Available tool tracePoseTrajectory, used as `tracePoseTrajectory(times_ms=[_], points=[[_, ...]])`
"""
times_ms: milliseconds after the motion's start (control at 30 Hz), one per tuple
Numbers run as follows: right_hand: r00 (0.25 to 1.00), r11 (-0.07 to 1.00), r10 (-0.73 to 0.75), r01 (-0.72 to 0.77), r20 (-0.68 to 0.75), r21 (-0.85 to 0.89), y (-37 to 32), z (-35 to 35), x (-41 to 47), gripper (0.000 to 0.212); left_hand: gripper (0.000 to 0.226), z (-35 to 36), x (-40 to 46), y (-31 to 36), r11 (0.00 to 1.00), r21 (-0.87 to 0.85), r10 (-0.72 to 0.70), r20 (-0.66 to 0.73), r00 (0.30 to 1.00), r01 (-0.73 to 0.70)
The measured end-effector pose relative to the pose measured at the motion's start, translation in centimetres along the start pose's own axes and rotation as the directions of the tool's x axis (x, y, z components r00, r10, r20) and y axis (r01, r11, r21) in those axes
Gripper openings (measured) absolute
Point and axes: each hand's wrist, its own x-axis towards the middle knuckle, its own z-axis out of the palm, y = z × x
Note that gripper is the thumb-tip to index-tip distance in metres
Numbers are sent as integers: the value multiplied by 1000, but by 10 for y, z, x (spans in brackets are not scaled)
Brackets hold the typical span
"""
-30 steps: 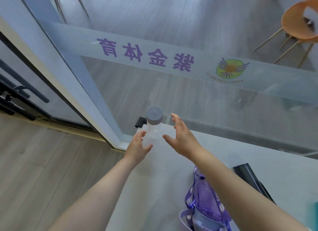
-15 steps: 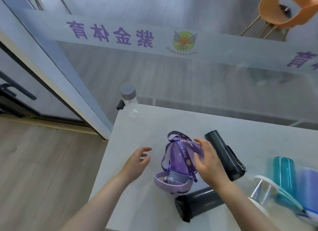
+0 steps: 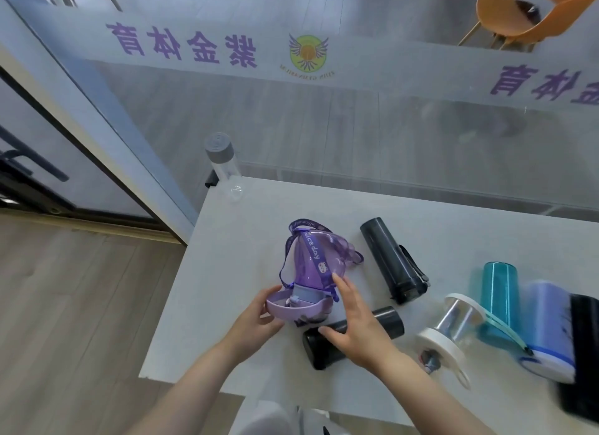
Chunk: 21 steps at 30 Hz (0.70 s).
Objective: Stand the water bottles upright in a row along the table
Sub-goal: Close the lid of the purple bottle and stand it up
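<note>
A clear bottle with a grey cap (image 3: 223, 162) stands upright at the table's far left corner. A purple bottle with a strap (image 3: 311, 269) lies on the white table (image 3: 227, 272), lid toward me. My left hand (image 3: 259, 318) grips its lid end from the left. My right hand (image 3: 350, 321) touches its right side, fingers spread, and rests over a black bottle (image 3: 385, 321) lying on its side. Another black bottle (image 3: 389, 259), a clear bottle with white ends (image 3: 453, 324), a teal bottle (image 3: 499, 292) and a pale blue bottle (image 3: 547, 324) lie to the right.
A glass wall with purple lettering (image 3: 324, 126) runs along the table's far edge. A door frame (image 3: 97, 110) stands at the left, wooden floor (image 3: 64, 305) below it. A dark object (image 3: 583, 353) lies at the right edge. An orange chair (image 3: 525, 13) is beyond the glass.
Both hands left the upright clear bottle at the far corner and came back toward me. They have now closed in on the purple bottle, the left hand taking its lid end.
</note>
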Motion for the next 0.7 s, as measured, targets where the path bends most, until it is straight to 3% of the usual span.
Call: tracePoseTrajectory(times_ms=[100, 300, 567, 700], points=[[999, 997, 1, 4, -54, 83, -4, 10, 2, 97, 43, 8, 0, 3, 1000, -19, -7, -39, 999, 7], [983, 986, 72, -44, -167, 164, -12, 19, 5, 72, 30, 14, 4, 5, 998, -58, 5, -113, 994, -11], [986, 981, 73, -44, -151, 188, -20, 3, 6, 63, 31, 15, 2, 13, 992, -99, 61, -189, 980, -81], [978, 972, 156, -128, -136, 196, -26, -12, 15, 65, 27, 14, 3, 21, 990, -69, 109, -205, 973, -125]])
